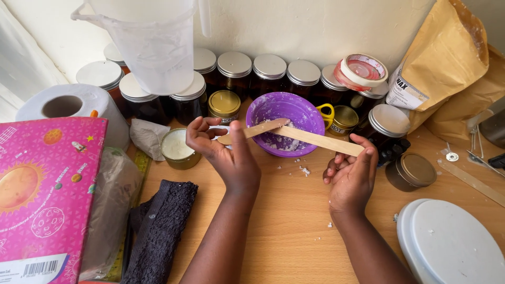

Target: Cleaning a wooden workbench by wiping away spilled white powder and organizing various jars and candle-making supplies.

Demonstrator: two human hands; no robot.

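My left hand (227, 155) grips a short wooden stick (252, 130) whose tip reaches over the purple bowl (294, 108). My right hand (351, 172) pinches a longer flat wooden stick (321, 141) that slants into the same bowl, where the two sticks meet. White wax flakes (281, 142) lie in the bottom of the bowl, and a few crumbs (304, 170) sit on the wooden table (289, 215) in front of it. A small gold tin (177, 149) filled with white wax stands just left of my left hand.
A row of dark jars with silver lids (269, 68) lines the wall. A clear plastic jug (152, 44), paper roll (73, 105), pink box (44, 194) and dark cloth (160, 231) stand left. Brown paper bags (447, 63), tape roll (362, 71), lidded tin (411, 171) and white lid (452, 244) stand right.
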